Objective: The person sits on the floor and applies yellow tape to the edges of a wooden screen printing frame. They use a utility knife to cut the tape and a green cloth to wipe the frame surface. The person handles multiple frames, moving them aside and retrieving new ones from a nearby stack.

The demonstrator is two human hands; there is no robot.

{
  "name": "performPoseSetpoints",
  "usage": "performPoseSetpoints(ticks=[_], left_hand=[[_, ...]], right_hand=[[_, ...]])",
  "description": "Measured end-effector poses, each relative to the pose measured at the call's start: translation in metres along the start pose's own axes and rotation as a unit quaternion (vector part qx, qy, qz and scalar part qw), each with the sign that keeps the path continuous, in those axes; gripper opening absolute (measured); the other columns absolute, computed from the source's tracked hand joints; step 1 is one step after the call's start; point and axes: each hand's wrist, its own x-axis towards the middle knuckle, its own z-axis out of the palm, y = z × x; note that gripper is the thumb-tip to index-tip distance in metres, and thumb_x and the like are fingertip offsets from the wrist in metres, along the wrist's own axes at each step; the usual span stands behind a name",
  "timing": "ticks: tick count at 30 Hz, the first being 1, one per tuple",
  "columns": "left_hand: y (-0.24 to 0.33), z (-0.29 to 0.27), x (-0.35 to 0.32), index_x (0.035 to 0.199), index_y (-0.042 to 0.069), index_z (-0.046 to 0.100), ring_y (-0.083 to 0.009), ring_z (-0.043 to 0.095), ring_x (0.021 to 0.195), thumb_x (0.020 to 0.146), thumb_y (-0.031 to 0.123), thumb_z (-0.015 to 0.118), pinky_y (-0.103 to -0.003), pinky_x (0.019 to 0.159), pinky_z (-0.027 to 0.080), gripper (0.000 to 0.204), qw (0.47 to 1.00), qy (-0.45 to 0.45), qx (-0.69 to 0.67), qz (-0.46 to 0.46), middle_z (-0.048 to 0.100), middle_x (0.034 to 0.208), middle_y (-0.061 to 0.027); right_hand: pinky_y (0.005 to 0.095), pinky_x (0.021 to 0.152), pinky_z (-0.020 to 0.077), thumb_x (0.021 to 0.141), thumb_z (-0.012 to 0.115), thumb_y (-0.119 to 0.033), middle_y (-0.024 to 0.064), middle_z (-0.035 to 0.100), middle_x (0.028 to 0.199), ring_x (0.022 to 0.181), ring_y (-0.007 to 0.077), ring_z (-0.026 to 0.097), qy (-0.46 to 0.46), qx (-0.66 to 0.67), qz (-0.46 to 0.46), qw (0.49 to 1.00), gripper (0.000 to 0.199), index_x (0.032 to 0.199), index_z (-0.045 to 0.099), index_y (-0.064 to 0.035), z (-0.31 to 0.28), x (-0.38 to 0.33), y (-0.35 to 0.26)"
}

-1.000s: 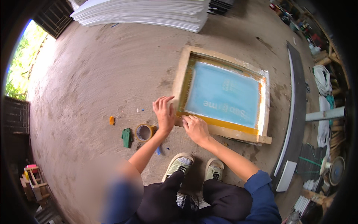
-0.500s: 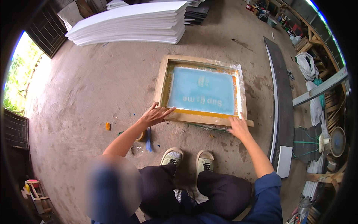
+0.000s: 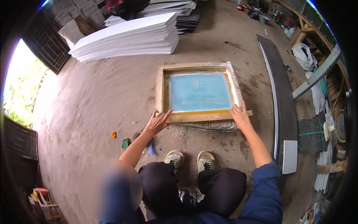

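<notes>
A wooden-framed printing screen [image 3: 160, 87] lies before me on a low block or stack [image 3: 220, 126] with pale, rough sides. Its mesh [image 3: 199, 91] carries a pale blue panel with faint lettering, edged by an orange-yellow band. My left hand [image 3: 158, 122] holds the near left corner, fingers over the wooden rail. At the near right corner, my right hand [image 3: 241, 116] grips the same rail, its fingers reaching over the inner edge. The undersides of both grips are hidden.
Beyond the screen stands a tall stack of white sheets [image 3: 126, 41]. A long dark board [image 3: 278, 93] lies to the right, with a metal post [image 3: 317, 78] slanting beside it. Near my left forearm are a tape roll [image 3: 137, 134], green scrap [image 3: 125, 143] and orange scrap [image 3: 113, 134].
My view has shifted, showing more of the far floor. More of the block under the screen's near edge shows. The left hand's pointing finger has curled down onto the rail; the right hand has closed over its corner.
</notes>
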Motion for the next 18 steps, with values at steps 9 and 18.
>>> performPoseSetpoints(ticks=[9,18], left_hand=[[-0.043,-0.060,-0.138,0.114,0.012,0.050,-0.0205,0.058,0.064,0.085,0.021,0.061,-0.041,0.087,0.036,0.033,0.926,0.145,-0.118,-0.329,0.057,0.068,-0.0042],[-0.068,-0.050,-0.245,0.110,0.018,0.053,-0.0282,0.042,0.111,0.073,0.027,0.073,-0.046,0.087,0.032,0.043,0.812,0.189,-0.111,-0.540,0.042,0.116,-0.0076]], right_hand=[[0.0612,0.108,0.0067,0.076,0.057,-0.009,0.0119,0.048,0.125,0.129,0.0284,0.030,0.126,0.030,0.009,0.992,0.024,0.099,0.063,-0.0049,-0.085,0.048,-0.006],[0.0570,0.104,0.0255,0.082,0.053,-0.013,0.0110,0.059,0.106,0.112,0.0257,0.049,0.031,0.104,-0.161,0.981,0.025,0.105,0.060,-0.0086,-0.182,0.159,-0.203]])
